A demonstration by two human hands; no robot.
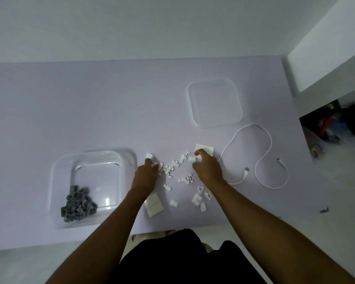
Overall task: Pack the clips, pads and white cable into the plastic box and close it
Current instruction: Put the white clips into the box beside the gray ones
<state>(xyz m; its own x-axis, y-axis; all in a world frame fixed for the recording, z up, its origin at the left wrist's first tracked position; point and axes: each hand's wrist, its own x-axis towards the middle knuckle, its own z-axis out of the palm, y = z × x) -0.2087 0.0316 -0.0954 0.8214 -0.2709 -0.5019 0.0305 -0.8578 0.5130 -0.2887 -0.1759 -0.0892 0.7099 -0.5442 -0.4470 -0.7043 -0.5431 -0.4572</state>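
A clear plastic box (59, 181) stands open at the left with a heap of grey clips (78, 203) in its near corner. Its clear lid (214, 103) lies flat farther back on the right. Several small white clips (173, 167) are scattered between my hands. My left hand (146, 175) rests curled over white clips at the pile's left edge. My right hand (208, 168) pinches a white clip beside a white pad sheet (206, 149). More white pads (154, 204) lie under my left forearm. The white cable (262, 156) snakes on the right.
The work surface is a pale lilac table (90, 109) whose front edge runs just ahead of my lap. A white shelf unit (326, 64) stands at the right with dark clutter (332, 124) beneath it. A small dark scrap (324, 210) lies on the floor.
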